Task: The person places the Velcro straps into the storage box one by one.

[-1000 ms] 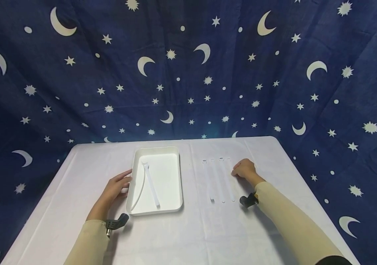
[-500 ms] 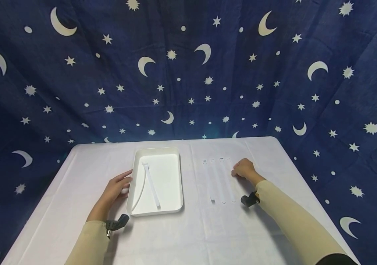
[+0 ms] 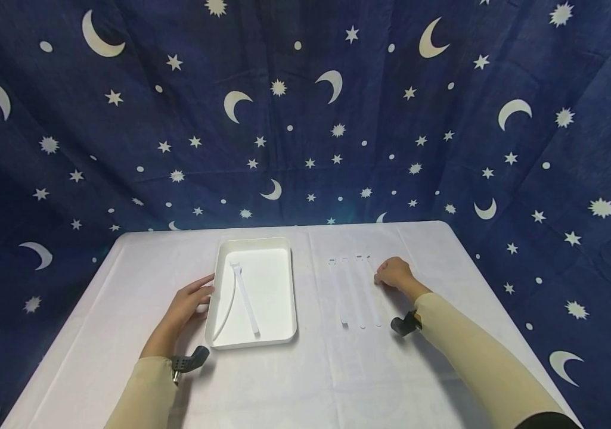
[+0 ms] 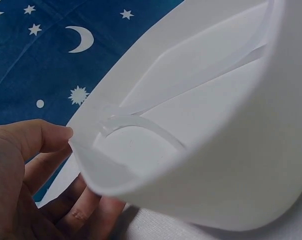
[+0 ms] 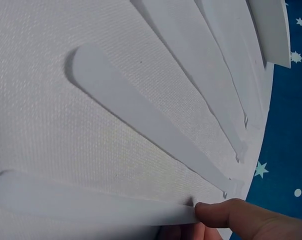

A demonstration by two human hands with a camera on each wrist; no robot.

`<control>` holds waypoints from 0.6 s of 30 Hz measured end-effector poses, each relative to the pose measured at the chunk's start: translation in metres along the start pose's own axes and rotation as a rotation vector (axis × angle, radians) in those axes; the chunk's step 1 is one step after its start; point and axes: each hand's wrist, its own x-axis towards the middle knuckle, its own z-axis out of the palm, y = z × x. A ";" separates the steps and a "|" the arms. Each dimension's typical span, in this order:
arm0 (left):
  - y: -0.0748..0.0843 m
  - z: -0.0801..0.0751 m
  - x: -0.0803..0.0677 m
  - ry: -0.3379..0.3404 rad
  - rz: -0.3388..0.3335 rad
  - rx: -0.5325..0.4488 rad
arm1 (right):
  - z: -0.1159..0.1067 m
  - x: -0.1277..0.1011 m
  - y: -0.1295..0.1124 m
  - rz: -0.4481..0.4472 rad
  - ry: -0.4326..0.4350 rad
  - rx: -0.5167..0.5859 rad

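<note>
Right hand (image 3: 394, 273) pinches a white plastic strap (image 5: 91, 202) near its far end, thumb on top; the fingers under it are mostly hidden and cut off by the bottom of the right wrist view, and the hand covers that end. Strap's rounded near end is visible on that view. Three more white straps (image 5: 146, 120) lie beside it on the bench (image 3: 305, 387), in a spaced row, notched ends away from the person. White on white, so their outlines nearly vanish in the head view; small grey patch at the near end of the leftmost, can't make out what it is. Left hand (image 3: 187, 302) grips the white tray (image 3: 273, 298) at its far left corner, thumb at the rim, fingers partly hidden outside the wall. Tray runs out of the left wrist view. Inside it: one straight strap (image 3: 247, 304) and one curved strap (image 3: 226, 319), meeting at their far ends; exact overlap there unclear. Both sleeves (image 3: 146, 387) are cut off by the frame's bottom edge.
</note>
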 end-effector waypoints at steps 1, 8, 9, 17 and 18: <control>0.000 0.000 0.000 0.000 0.002 -0.001 | 0.000 0.000 0.000 0.000 -0.003 -0.003; -0.001 0.000 0.000 0.004 0.006 0.003 | -0.001 0.007 0.004 0.060 -0.065 0.070; 0.000 0.000 -0.001 0.004 0.005 0.005 | -0.001 0.009 0.004 0.075 -0.076 0.091; 0.000 -0.001 -0.001 0.003 -0.004 0.009 | -0.006 0.012 0.008 0.119 -0.144 0.226; 0.000 -0.001 0.000 0.003 -0.004 0.009 | -0.007 0.011 0.009 0.115 -0.151 0.243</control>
